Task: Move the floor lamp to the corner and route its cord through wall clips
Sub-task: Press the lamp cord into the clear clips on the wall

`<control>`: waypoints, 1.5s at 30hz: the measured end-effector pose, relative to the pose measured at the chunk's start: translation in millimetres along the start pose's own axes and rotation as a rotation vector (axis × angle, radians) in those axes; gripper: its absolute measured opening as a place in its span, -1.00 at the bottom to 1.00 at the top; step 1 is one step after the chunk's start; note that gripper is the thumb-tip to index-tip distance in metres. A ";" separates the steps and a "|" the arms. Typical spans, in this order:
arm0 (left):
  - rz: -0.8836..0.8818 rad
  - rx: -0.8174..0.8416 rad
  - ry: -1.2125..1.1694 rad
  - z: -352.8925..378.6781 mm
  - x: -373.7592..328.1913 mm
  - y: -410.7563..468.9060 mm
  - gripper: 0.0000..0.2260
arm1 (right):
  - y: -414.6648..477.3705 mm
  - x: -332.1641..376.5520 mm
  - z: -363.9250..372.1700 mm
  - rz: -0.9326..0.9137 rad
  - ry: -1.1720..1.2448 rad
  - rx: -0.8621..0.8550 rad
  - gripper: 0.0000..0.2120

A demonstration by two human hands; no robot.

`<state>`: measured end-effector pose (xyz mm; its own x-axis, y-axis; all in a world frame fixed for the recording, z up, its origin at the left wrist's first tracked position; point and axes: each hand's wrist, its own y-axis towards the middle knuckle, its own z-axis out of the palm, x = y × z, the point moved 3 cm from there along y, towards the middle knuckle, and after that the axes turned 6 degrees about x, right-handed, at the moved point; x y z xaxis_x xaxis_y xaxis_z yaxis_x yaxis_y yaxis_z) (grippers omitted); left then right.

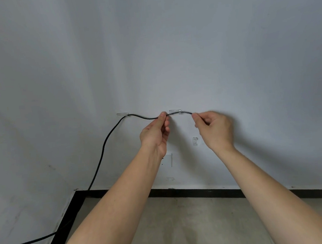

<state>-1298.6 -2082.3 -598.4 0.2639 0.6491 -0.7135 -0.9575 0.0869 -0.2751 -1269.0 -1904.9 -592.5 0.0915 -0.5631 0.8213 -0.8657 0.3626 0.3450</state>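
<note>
A black cord (107, 141) climbs from the floor at the lower left up the white wall. It passes under a clear wall clip (122, 114) and runs right through a second clear clip (175, 111). My left hand (156, 135) pinches the cord just left of the second clip. My right hand (214, 129) pinches it just right of that clip. A third clear clip (195, 140) sits lower on the wall between my hands, with no cord in it. The lamp itself is out of view.
A white wall outlet plate (168, 160) is partly hidden behind my left wrist. A black baseboard (201, 192) runs along the wall and turns at the left corner (76, 193). Bare concrete floor (185, 226) lies below.
</note>
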 end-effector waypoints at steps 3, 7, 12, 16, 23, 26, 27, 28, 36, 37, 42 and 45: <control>0.015 -0.007 0.018 1.8 0.2 -1.7 -0.83 | -12.2 -18.1 11.7 0.185 0.223 0.220 -0.80; 0.038 0.013 0.104 3.0 0.8 -1.9 -0.91 | -30.4 -37.0 16.6 0.281 0.456 0.331 -0.84; 0.069 0.022 0.139 2.3 2.3 0.2 -0.86 | -56.1 -61.7 19.5 0.380 0.399 0.450 -0.77; 0.142 0.048 0.294 0.6 8.9 2.7 -0.77 | -60.4 -71.0 20.6 0.420 0.440 0.435 -0.79; 0.213 0.182 0.842 1.5 40.1 7.0 -0.90 | -60.9 -93.4 25.9 0.437 0.332 0.287 -0.79; 0.178 0.149 0.921 4.9 50.1 10.0 -0.93 | -57.9 -94.9 26.5 0.408 0.305 0.261 -0.78; 0.176 0.143 0.935 6.8 52.5 10.9 -0.94 | -56.4 -94.0 26.7 0.395 0.296 0.254 -0.79; 0.179 0.138 0.950 8.6 54.4 12.1 -0.93 | -54.7 -92.8 27.1 0.380 0.283 0.250 -0.80; 0.172 0.053 0.842 8.1 68.2 17.7 -0.88 | -58.7 -100.1 19.8 0.148 0.076 0.115 -0.92; 0.166 0.044 0.820 8.0 70.1 17.8 -0.88 | -59.0 -101.9 19.3 0.125 0.047 0.116 -0.95; 0.165 0.033 0.794 6.9 72.9 20.7 -0.88 | -62.0 -100.0 35.7 0.124 0.007 0.142 -0.86; 0.177 0.066 0.844 6.6 70.5 20.4 -0.88 | -63.9 -91.0 52.6 0.190 0.046 0.098 -0.90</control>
<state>-1300.3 -2029.8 -650.1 0.0839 -0.1185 -0.9894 -0.9905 0.0983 -0.0957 -1247.8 -1916.0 -713.2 -0.0574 -0.4564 0.8879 -0.9131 0.3837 0.1382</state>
